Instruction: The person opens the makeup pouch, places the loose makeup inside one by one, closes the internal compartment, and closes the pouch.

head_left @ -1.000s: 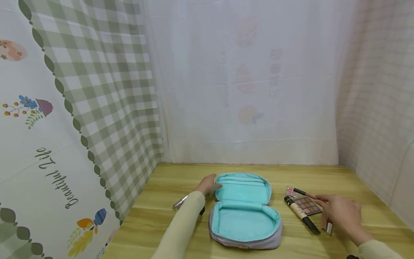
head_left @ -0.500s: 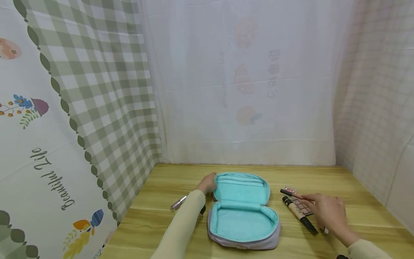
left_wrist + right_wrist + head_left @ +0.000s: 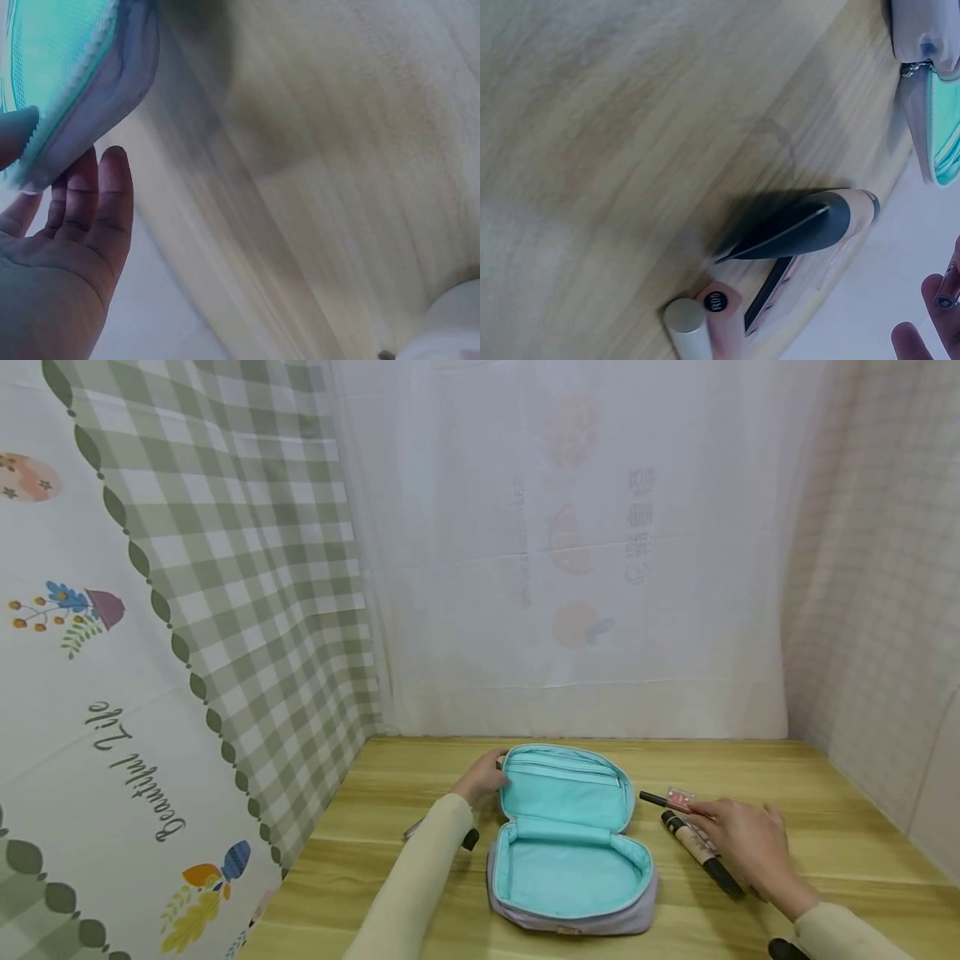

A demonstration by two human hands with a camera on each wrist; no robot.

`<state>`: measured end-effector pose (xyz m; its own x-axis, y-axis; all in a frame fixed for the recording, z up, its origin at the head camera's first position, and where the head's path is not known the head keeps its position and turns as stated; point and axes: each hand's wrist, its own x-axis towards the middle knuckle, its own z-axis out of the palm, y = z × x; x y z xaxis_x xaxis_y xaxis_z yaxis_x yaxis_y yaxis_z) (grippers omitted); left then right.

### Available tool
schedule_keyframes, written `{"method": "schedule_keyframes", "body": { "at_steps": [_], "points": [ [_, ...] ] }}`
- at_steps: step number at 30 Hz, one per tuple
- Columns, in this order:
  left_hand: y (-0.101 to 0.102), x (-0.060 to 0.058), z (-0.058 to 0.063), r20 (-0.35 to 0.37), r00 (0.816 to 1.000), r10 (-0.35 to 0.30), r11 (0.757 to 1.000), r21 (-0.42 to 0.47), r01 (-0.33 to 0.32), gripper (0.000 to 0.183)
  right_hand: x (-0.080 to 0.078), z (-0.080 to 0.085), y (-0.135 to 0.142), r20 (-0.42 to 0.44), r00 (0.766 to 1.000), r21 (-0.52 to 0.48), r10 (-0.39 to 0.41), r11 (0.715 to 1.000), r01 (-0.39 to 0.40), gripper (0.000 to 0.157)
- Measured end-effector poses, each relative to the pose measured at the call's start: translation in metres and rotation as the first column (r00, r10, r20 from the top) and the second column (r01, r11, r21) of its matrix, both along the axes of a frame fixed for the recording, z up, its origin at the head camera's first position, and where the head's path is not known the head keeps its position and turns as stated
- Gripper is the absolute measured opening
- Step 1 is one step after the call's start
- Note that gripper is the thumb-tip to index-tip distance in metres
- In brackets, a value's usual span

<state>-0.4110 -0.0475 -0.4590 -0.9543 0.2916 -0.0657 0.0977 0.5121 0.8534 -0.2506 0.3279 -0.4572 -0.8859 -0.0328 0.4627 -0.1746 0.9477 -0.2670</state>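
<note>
A lilac cosmetic bag (image 3: 570, 922) with turquoise lining lies unzipped, its lid (image 3: 570, 802) folded back. My left hand (image 3: 482, 779) grips the lid's left edge; in the left wrist view the thumb (image 3: 16, 131) lies on the lining side and the fingers are beneath. My right hand (image 3: 750, 843) pinches a slim cosmetic pencil (image 3: 654, 798), black at the far end and reddish at the near one. Its rounded end (image 3: 946, 298) shows at the right edge of the right wrist view. Under that hand lies a beige and black tube (image 3: 701, 853).
A small pink compact (image 3: 681, 795) lies behind the tube. An eyeshadow palette (image 3: 769, 292) is mostly covered. Near it are a cream-capped tube (image 3: 686, 319) and a pink labelled one (image 3: 724, 315). A silvery tube (image 3: 412, 832) is partly behind the left sleeve. Curtains enclose the table.
My right hand has moved left with the pencil, toward the bag. My left hand now grips the lid's edge, and the lid has tilted up a little.
</note>
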Motion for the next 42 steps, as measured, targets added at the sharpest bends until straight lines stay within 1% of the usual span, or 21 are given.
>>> {"method": "schedule_keyframes", "body": {
  "at_steps": [3,5,9,11,15,17,19,21,24,29,35,38,40,41,42],
  "points": [
    [-0.003,-0.002,0.004,-0.006,1.000,-0.003,1.000,0.025,0.003,0.055,-0.002,0.001,-0.003,-0.006,1.000,0.014,0.003,1.000,-0.003,0.022],
    [-0.004,-0.002,0.007,-0.007,1.000,-0.012,0.999,0.043,0.012,0.053,-0.002,0.003,-0.005,-0.006,1.000,0.016,0.004,1.000,-0.004,0.023],
    [-0.006,0.000,0.014,-0.031,0.997,-0.068,0.996,0.062,0.070,0.058,-0.004,0.006,-0.007,-0.007,1.000,0.015,0.008,1.000,-0.008,0.024],
    [-0.006,0.001,0.018,-0.047,0.995,-0.093,0.993,0.063,0.096,0.053,-0.005,0.008,-0.009,-0.012,1.000,0.007,0.015,1.000,-0.015,0.025],
    [-0.005,0.004,0.024,-0.074,0.991,-0.115,0.992,0.046,0.118,0.029,-0.006,0.010,-0.013,-0.049,0.998,-0.003,0.040,0.999,-0.040,0.023],
    [-0.005,0.006,0.026,-0.084,0.990,-0.112,0.993,0.031,0.115,0.026,-0.007,0.010,-0.016,-0.072,0.996,0.001,0.053,0.999,-0.053,0.022],
    [-0.005,0.007,0.029,-0.098,0.989,-0.108,0.994,0.008,0.109,0.027,-0.009,0.010,-0.019,-0.089,0.994,0.011,0.067,0.998,-0.067,0.021],
    [-0.006,0.008,0.030,-0.116,0.988,-0.106,0.994,-0.013,0.105,0.027,-0.010,0.010,-0.023,-0.114,0.990,0.042,0.084,0.996,-0.080,0.021],
    [-0.007,0.010,0.033,-0.149,0.982,-0.119,0.993,-0.040,0.114,0.028,-0.013,0.009,-0.029,-0.161,0.980,0.085,0.115,0.991,-0.102,0.020],
    [-0.010,0.013,0.040,-0.192,0.968,-0.159,0.987,-0.060,0.150,0.029,-0.017,0.008,-0.037,-0.261,0.951,0.133,0.163,0.982,-0.132,0.022],
    [-0.011,0.018,0.045,-0.218,0.957,-0.193,0.981,-0.079,0.180,0.030,-0.020,0.009,-0.044,-0.328,0.920,0.159,0.212,0.973,-0.167,0.027],
    [-0.012,0.020,0.045,-0.231,0.954,-0.191,0.981,-0.081,0.176,0.030,-0.020,0.010,-0.048,-0.342,0.912,0.164,0.227,0.970,-0.180,0.028],
    [-0.013,0.022,0.044,-0.234,0.956,-0.175,0.984,-0.076,0.162,0.030,-0.021,0.011,-0.051,-0.342,0.910,0.166,0.233,0.969,-0.185,0.025],
    [-0.013,0.022,0.043,-0.236,0.958,-0.163,0.986,-0.072,0.150,0.030,-0.021,0.011,-0.052,-0.340,0.911,0.165,0.235,0.968,-0.188,0.028],
    [-0.014,0.023,0.042,-0.237,0.960,-0.150,0.988,-0.064,0.138,0.030,-0.021,0.011,-0.053,-0.338,0.911,0.164,0.236,0.968,-0.190,0.034]
  ]
}}
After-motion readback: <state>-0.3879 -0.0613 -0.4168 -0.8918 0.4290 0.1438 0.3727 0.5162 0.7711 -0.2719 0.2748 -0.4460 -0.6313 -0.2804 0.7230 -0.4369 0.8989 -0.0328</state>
